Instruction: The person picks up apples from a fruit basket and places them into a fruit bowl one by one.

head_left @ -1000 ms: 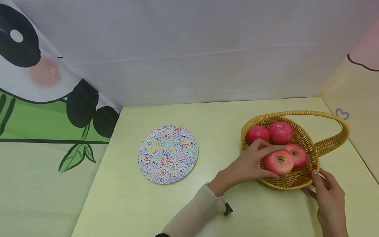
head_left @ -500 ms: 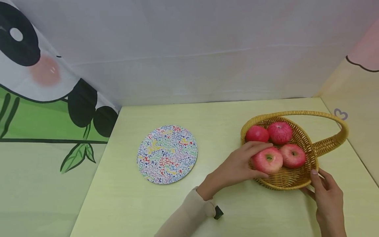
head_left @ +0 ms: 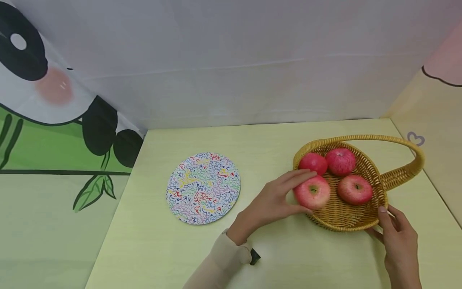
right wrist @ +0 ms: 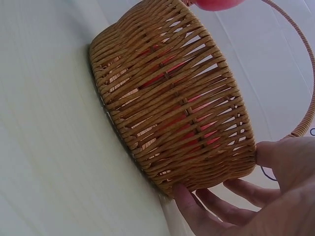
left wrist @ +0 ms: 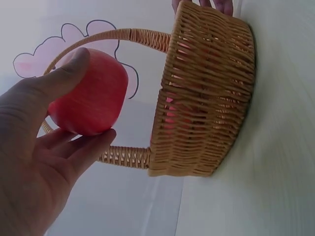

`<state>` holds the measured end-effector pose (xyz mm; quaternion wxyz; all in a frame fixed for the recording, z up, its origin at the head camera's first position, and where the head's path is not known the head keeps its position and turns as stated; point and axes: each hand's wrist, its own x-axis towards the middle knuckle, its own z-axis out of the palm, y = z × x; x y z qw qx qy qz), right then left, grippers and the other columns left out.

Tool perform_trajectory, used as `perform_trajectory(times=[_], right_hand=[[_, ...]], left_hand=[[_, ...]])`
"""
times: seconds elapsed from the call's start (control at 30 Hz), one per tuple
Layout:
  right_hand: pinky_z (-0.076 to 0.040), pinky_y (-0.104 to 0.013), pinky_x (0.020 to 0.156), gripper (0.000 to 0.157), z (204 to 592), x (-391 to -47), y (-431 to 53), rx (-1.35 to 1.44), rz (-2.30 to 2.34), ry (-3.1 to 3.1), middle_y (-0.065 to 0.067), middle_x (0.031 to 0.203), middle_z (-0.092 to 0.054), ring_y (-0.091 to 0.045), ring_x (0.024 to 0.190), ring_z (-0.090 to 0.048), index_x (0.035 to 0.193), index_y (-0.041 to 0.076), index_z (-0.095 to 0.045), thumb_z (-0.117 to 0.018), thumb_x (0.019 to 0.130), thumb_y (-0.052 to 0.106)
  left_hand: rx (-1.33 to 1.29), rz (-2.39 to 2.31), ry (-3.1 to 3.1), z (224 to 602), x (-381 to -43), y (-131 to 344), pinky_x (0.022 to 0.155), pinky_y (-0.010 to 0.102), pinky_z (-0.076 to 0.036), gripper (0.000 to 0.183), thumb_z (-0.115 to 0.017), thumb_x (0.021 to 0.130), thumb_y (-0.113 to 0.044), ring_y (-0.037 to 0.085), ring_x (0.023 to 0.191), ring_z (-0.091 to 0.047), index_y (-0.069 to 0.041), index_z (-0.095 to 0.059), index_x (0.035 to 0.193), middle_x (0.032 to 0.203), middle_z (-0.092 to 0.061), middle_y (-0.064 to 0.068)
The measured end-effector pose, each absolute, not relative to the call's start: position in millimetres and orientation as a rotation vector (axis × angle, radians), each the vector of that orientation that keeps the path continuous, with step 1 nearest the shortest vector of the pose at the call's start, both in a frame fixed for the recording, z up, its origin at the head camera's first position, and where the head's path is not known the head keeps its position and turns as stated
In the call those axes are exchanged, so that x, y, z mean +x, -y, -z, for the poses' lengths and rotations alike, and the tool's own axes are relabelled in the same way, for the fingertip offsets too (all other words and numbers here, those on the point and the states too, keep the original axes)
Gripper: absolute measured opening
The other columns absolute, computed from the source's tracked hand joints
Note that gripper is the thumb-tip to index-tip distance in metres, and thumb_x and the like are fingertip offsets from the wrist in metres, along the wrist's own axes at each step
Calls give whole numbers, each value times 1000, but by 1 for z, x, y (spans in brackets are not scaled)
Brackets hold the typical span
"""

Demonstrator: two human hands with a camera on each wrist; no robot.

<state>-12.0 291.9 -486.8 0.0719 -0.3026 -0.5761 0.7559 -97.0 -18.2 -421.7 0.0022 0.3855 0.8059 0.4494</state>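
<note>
My left hand [head_left: 270, 200] grips a red apple [head_left: 312, 192] between thumb and fingers at the left rim of a wicker basket [head_left: 346, 216]. In the left wrist view this apple [left wrist: 93, 93] is lifted above the rim, out beyond the basket [left wrist: 206, 93]. Three more apples lie inside: one at the back left [head_left: 313, 163], a streaky one [head_left: 341, 161] beside it, and one at the right [head_left: 355, 189]. With thumb on the rim and fingers against the outer wall, my right hand [head_left: 400, 241] holds the basket's near right side, also visible in the right wrist view.
A round board [head_left: 203, 188] with a multicoloured squiggle pattern lies left of the basket on the pale yellow table [head_left: 144, 249]. The basket's tall arched handle [head_left: 408, 172] leans out to the right. A grey-white cloth wall [head_left: 231, 92] stands behind the table.
My left hand has drawn the apple leftward, away from the right-hand apple and up to the basket's left rim. The right hand and the basket stay nearly in place.
</note>
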Motion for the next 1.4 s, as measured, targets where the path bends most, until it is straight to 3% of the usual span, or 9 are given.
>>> perform_trajectory(times=[0.37, 0.6, 0.97, 1.4], right_hand=[[-62, -22, 58, 23, 488, -13, -293, -930, -2242, 1759, 16, 91, -74, 4, 82, -72, 122, 26, -68, -69, 100, 21], [-62, -23, 58, 30, 491, -12, -294, -926, -2238, 1774, 16, 93, -74, 4, 82, -72, 129, 22, -67, -71, 100, 23], [-61, -22, 57, 24, 488, -12, -294, -963, -2238, 1766, 17, 90, -74, 5, 81, -71, 124, 26, -68, -69, 100, 23], [-61, -21, 58, 22, 489, -13, -292, -962, -2226, 1764, 17, 91, -73, 4, 81, -71, 122, 26, -68, -69, 101, 23]], left_hand=[[1162, -1484, -2542, 424, -93, 42, 120, 26, -43, 89, -92, 79, -27, 8, 151, -44, -26, -48, 156, 160, -50, -7], [941, -1599, -2524, 425, -88, 60, 112, 25, -51, 86, -92, 81, -27, 6, 148, -48, -33, -49, 155, 159, -50, -13], [846, -1708, -2575, 429, -88, 82, 110, 28, -52, 84, -92, 80, -19, 15, 150, -47, -26, -52, 153, 159, -51, -5], [576, -1813, -2674, 433, -94, 115, 107, 33, -55, 86, -94, 77, -17, 18, 141, -56, -34, -54, 151, 154, -56, -8]])
